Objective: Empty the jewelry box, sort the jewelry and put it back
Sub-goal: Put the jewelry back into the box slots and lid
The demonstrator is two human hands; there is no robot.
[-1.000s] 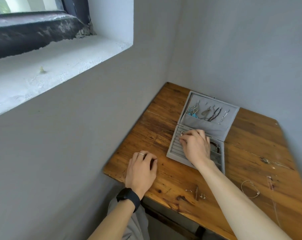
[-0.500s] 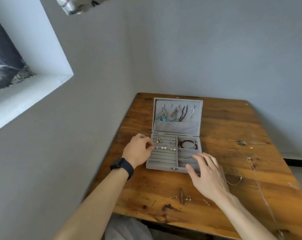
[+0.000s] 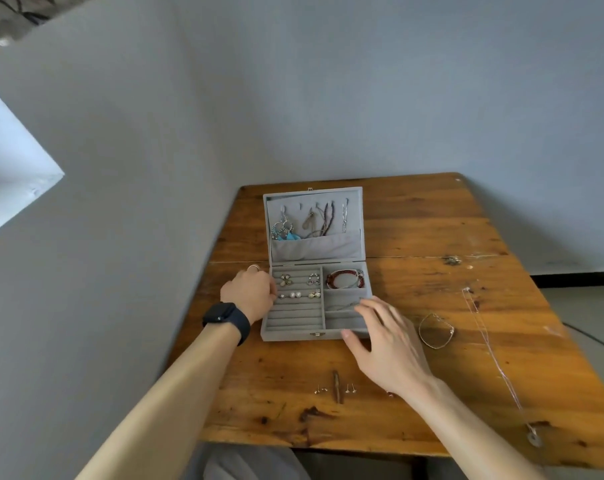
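Wooden table (image 3: 432, 230): bangle (image 3: 435, 330), chain (image 3: 491, 348), studs (image 3: 349, 388) beside jewelry box (image 3: 293, 336); right hand (image 3: 390, 344) fingers (image 3: 368, 311) spread, left hand (image 3: 250, 292) fingers hidden

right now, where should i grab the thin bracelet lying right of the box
Pinch the thin bracelet on its left wire from above, one fingertip inside the loop: it lies flat on the table, an open ring beside the right hand.

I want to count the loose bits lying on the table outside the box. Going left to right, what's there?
left pair of studs → brown stick-shaped piece → right pair of studs → thin bangle → long chain necklace
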